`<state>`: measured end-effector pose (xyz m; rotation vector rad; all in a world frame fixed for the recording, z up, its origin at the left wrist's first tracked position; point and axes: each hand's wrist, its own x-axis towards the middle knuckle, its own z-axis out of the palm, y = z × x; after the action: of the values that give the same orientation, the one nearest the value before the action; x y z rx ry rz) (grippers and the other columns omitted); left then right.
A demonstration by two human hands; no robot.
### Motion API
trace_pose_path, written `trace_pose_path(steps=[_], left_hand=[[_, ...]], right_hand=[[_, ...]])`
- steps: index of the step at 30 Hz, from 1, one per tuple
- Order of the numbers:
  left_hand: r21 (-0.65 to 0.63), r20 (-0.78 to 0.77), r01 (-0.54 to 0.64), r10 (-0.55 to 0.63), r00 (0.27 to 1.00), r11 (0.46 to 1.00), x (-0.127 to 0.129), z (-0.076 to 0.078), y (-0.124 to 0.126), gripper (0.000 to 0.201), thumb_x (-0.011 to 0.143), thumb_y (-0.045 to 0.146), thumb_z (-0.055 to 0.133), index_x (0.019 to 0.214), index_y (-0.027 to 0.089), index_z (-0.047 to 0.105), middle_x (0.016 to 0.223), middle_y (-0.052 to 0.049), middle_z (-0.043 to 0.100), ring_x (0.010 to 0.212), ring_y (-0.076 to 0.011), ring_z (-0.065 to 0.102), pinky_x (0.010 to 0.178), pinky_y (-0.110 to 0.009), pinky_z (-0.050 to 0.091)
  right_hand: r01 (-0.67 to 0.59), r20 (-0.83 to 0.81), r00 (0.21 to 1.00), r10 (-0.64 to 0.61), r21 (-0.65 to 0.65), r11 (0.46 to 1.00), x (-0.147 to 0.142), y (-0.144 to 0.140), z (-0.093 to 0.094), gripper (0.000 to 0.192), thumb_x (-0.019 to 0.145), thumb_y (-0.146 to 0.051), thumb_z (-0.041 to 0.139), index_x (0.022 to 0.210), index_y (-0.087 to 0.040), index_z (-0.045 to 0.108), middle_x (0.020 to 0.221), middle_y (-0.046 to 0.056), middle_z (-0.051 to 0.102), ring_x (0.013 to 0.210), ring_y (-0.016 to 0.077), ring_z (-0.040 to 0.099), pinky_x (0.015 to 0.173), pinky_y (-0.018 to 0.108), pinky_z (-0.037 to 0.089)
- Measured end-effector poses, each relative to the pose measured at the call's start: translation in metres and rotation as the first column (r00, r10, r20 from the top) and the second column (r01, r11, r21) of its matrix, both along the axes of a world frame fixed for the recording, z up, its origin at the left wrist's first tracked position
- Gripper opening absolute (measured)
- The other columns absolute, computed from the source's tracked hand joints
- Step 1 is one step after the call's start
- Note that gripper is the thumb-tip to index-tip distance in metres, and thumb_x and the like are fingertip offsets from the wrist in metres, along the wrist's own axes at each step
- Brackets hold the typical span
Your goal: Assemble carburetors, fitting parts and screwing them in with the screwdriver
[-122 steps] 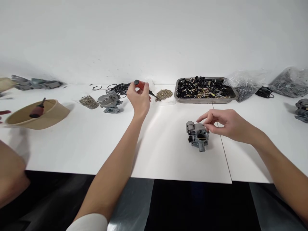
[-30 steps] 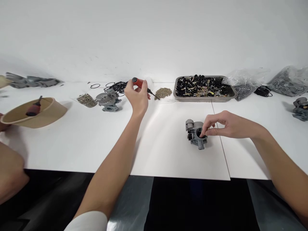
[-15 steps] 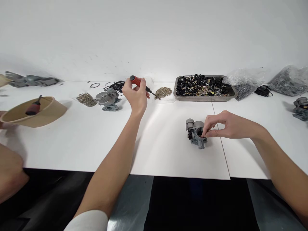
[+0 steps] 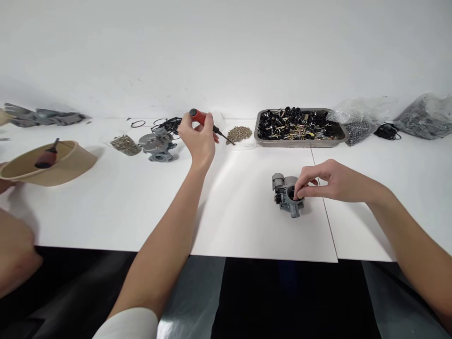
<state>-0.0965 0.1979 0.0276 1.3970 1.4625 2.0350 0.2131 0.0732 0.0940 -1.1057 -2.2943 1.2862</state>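
Note:
My left hand (image 4: 199,139) grips a screwdriver (image 4: 198,116) by its red and black handle. Its dark shaft slants down to the right, with the tip at the near edge of a pile of small brass-coloured screws (image 4: 239,133). On the white table, a grey metal carburetor (image 4: 291,209) sits in front of me. The fingers of my right hand (image 4: 326,181) are pinched together at the carburetor's round opening. Whatever lies between those fingertips, if anything, is too hidden to make out.
Behind the carburetor stands a metal tray (image 4: 300,143) of small black and brass parts. Bags of parts (image 4: 425,120) lie at the right. Left are another carburetor (image 4: 158,143), a bag of screws (image 4: 125,145) and a beige bin (image 4: 67,172) with a screwdriver, beside a co-worker's arm (image 4: 17,249).
My right fingertips have shifted slightly left at the carburetor's opening. My left hand keeps the screwdriver at the screw pile, nearly still.

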Motion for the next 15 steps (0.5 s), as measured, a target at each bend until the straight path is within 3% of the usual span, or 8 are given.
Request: trace_pose_path(steps=[7,15], left_hand=[[-0.009,0.024,0.019,-0.019,1.0,1.0,-0.0039,-0.0031,0.0033,0.046,0.074,0.06,0.074,0.077,0.02,0.053,0.064,0.003,0.05,0.058,-0.0135,0.063,0.05,-0.029,0.036],[0.036,0.072,0.079,-0.081,0.994,0.996,-0.0014,-0.0023,0.0,0.044,0.074,0.055,0.075,0.077,0.018,0.051,0.062,0.005,0.048,0.064,-0.0114,0.063,0.051,-0.025,0.031]], right_hand=[[0.023,0.006,1.0,-0.023,0.022,0.999,-0.0041,0.0011,-0.0056,0.021,0.087,-0.042,0.068,0.088,-0.023,0.076,0.091,0.004,0.075,0.085,0.0198,0.066,0.073,0.034,0.044],[0.095,-0.029,0.995,-0.094,0.047,0.994,-0.0091,-0.0016,-0.0063,0.027,0.084,-0.048,0.07,0.086,-0.021,0.076,0.088,0.006,0.075,0.082,0.0215,0.066,0.073,0.036,0.046]])
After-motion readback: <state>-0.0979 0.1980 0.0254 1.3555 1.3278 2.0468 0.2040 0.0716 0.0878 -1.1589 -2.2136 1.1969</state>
